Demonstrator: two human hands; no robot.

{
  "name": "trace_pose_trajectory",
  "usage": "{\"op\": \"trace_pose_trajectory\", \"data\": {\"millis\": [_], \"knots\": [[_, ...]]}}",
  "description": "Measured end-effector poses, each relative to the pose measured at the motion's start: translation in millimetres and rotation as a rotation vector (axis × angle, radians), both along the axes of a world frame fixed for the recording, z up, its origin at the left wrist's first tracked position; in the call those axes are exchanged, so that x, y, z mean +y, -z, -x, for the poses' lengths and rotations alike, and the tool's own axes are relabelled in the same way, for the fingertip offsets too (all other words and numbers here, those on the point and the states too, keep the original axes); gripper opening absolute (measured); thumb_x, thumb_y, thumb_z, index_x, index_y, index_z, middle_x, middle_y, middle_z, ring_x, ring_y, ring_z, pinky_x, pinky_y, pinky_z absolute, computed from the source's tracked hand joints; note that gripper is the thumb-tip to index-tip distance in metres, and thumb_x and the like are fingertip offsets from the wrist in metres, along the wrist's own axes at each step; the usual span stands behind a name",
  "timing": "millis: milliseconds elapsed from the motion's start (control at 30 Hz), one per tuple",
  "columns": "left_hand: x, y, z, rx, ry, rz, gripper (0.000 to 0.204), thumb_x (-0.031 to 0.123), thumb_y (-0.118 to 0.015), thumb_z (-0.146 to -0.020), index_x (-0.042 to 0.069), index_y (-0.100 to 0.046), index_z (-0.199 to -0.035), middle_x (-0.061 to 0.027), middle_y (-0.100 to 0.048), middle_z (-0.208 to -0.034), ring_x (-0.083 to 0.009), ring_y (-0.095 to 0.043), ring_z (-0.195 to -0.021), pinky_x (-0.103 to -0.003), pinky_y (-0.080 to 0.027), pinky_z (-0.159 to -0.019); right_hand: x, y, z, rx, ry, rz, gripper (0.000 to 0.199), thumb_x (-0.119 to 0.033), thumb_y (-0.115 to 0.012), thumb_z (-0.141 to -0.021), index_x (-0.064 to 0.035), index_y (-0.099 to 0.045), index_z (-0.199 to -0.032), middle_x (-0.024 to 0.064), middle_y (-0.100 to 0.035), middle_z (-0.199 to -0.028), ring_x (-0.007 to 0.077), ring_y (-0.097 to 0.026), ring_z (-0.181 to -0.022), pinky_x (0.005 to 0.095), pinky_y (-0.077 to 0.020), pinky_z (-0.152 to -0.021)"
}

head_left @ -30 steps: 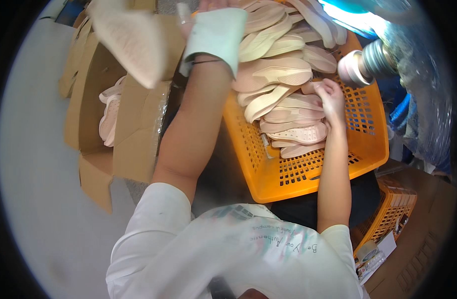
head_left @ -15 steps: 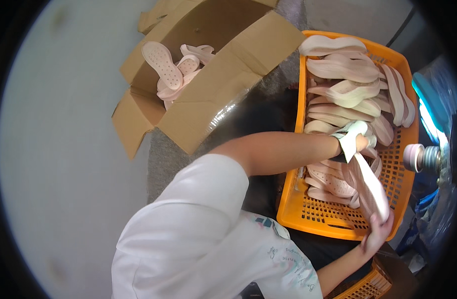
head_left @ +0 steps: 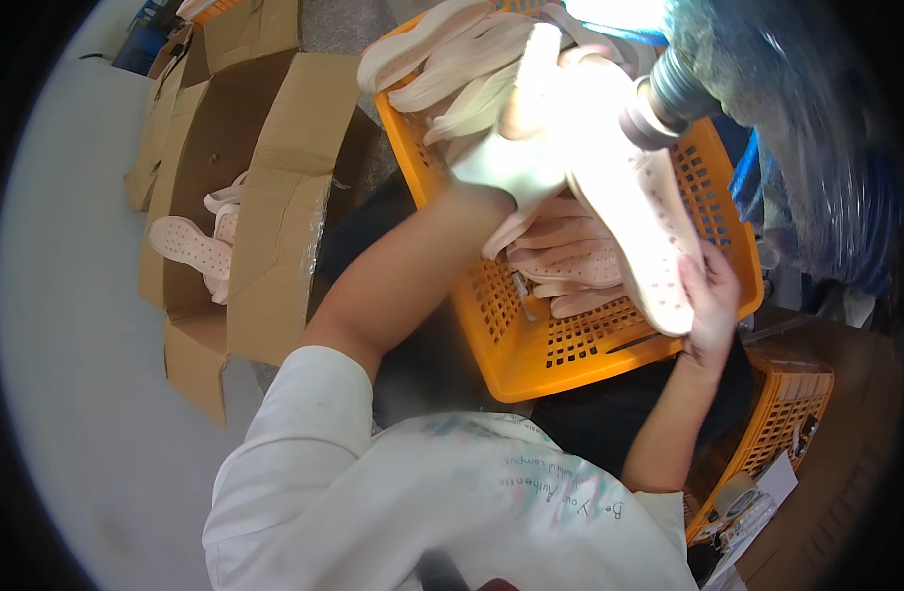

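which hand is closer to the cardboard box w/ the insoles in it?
Left. The gloved left hand is over the orange basket beside the cardboard box, gripping the pink insole. The right hand holds the insole's other end at the basket's far side.

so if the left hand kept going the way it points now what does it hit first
Probably the grinding wheel: the gloved left hand presses the pink insole up toward it, though depth is hard to judge.

A: Bright, even light falls here; a white glare burns out the far edge above the orange plastic basket.

B: The spinning grey sanding drum smears into blur, and black fisheye corners bend the brown cardboard box.
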State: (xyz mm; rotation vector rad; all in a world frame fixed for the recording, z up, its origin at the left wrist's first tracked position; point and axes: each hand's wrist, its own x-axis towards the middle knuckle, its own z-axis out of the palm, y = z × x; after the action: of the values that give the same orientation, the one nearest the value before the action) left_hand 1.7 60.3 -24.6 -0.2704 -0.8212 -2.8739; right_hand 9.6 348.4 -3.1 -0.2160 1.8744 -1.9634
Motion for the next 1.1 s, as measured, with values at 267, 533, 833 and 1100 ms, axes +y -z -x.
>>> {"op": "trace_pose_trajectory", "data": {"millis": [267, 533, 833, 1100], "knots": [[12.3, -32.2, -13.4, 0.068, -0.053, -0.089, 0.034, 0.024, -0.055, -0.101, 0.003, -0.050, -0.126, -0.0133, -0.061, -0.117, -0.0254, -0.061, -0.112, -0.038, -0.051, -0.098, 8.5, -22.8, 22.0, 0.080, 0.051, -0.106, 0.046, -0.015, -0.067, -0.092, 0.0104, -0.056, -0.129, 0.0147, -0.067, -0.115, 0.0195, -0.065, -0.102, 0.0284, -0.0483, -0.093], [4.6, -33.2, -15.8, 0.157, -0.030, -0.238, 0.035, 0.033, -0.046, -0.106, 0.004, -0.054, -0.124, -0.0146, -0.061, -0.124, -0.0274, -0.059, -0.118, -0.040, -0.048, -0.104, -29.6, -7.0, 65.7, -0.044, -0.402, 0.134, 0.055, -0.020, -0.068, -0.093, 0.0075, -0.051, -0.138, 0.0125, -0.065, -0.124, 0.0171, -0.062, -0.108, 0.0309, -0.0466, -0.098], [34.6, -35.6, -26.1, 0.010, -0.078, 0.037, 0.045, 0.035, -0.038, -0.108, 0.000, -0.052, -0.132, -0.0162, -0.062, -0.124, -0.0263, -0.062, -0.113, -0.040, -0.049, -0.102, 34.7, -2.5, 119.8, -0.041, -0.319, -0.214, 0.060, -0.021, -0.069, -0.091, 0.0075, -0.049, -0.140, 0.0137, -0.064, -0.125, 0.0172, -0.062, -0.108, 0.0320, -0.0472, -0.096], [41.1, -36.3, -29.7, 0.090, -0.124, 0.044, 0.039, 0.031, -0.044, -0.106, -0.001, -0.053, -0.126, -0.0158, -0.062, -0.118, -0.0238, -0.063, -0.106, -0.040, -0.050, -0.098, 20.4, -9.1, 107.3, -0.075, -0.323, -0.297, 0.060, -0.017, -0.069, -0.089, 0.0088, -0.049, -0.140, 0.0149, -0.064, -0.124, 0.0185, -0.063, -0.107, 0.0330, -0.0478, -0.095]]}}
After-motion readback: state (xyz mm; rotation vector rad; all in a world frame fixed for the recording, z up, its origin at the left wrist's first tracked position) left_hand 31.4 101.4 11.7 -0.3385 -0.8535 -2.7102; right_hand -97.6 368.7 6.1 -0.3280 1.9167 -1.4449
